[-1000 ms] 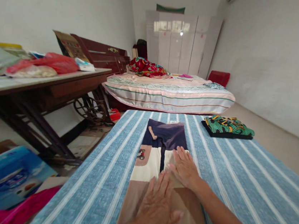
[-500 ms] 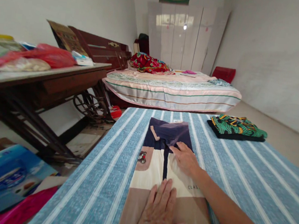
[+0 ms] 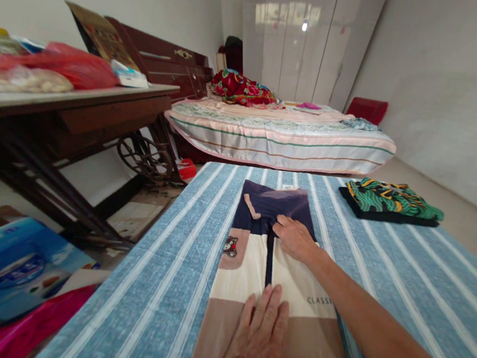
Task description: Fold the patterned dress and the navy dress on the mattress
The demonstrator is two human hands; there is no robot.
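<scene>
A pair of trousers (image 3: 297, 272) lies flat on the blue-and-white striped cloth, with a navy waistband, cream middle and brown lower part. A bear patch shows on its left side and the lettering "CLASSI" on its right. Flat on the brown and cream part rests my left hand (image 3: 261, 337), its fingers stretched out. At the lower edge of the waistband, my right hand (image 3: 294, 237) has its fingers curled together on the fabric beside the dark centre strip. A beige drawstring loop (image 3: 251, 206) lies to the left of it.
Folded green-and-black patterned clothing (image 3: 395, 201) sits on the striped cloth (image 3: 170, 251) at the back right. Beyond stands a bed (image 3: 281, 143). A sewing-machine table (image 3: 112, 110) with bags on it is on the left, above a blue box (image 3: 17, 268).
My right hand's fingers, spread over the waistband before, have curled in on the fabric. My left hand stays flat on the trousers. The camera view has tipped down slightly.
</scene>
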